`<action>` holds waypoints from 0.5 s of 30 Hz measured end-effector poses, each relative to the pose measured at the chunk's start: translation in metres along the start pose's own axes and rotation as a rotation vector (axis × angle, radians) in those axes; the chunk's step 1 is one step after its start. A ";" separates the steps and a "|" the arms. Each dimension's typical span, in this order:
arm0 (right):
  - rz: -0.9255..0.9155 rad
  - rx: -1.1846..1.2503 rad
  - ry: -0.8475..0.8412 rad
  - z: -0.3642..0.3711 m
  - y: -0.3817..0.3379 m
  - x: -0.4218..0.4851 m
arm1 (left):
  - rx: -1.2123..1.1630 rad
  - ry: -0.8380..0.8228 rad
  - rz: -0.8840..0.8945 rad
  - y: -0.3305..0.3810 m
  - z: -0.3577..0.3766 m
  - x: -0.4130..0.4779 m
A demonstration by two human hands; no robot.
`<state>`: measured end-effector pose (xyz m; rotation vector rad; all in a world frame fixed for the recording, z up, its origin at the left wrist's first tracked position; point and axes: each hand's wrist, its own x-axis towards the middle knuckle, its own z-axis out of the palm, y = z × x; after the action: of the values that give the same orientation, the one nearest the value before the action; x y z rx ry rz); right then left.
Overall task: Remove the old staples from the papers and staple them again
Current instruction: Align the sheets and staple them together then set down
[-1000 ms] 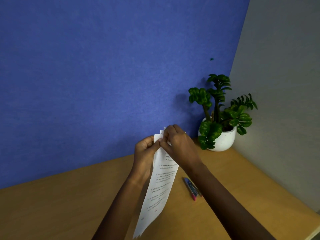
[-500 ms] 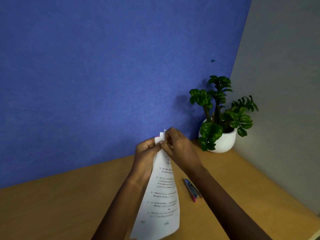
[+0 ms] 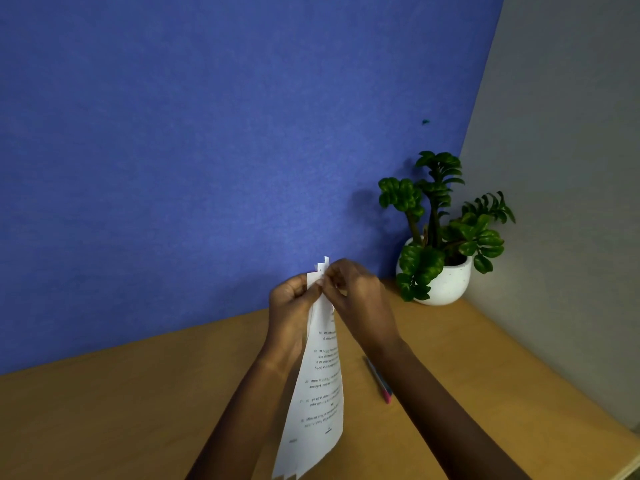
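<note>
While the left hand [image 3: 289, 299] pinches the printed papers [image 3: 320, 382] upright to steady their top corner, right hand [image 3: 356, 292] fingertips pinch there, probably picking at the staple

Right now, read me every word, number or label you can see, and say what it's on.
On the papers: numbered lines of print, too small and blurred to read.
On the stapler: no label legible.
On the white plant pot: no writing.
</note>
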<state>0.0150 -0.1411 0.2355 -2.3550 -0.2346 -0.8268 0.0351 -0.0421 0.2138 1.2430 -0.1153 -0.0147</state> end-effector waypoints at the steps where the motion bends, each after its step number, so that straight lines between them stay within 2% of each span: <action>1: 0.002 -0.011 -0.002 0.000 -0.001 0.000 | -0.003 -0.007 -0.001 -0.001 0.000 0.000; 5: 0.003 -0.042 0.026 -0.001 -0.002 0.004 | -0.025 -0.081 0.021 0.001 0.000 -0.001; 9: -0.033 -0.068 0.043 -0.002 -0.004 0.006 | 0.082 -0.125 0.128 0.001 0.000 -0.002; 12: -0.048 -0.100 0.023 0.001 -0.003 0.006 | 0.120 -0.084 0.166 -0.003 0.000 0.001; 15: -0.017 -0.062 -0.018 0.006 0.000 0.005 | 0.098 0.000 0.102 -0.008 -0.005 0.005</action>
<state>0.0223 -0.1378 0.2349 -2.4224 -0.2395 -0.8329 0.0414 -0.0407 0.2048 1.3341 -0.1807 0.0806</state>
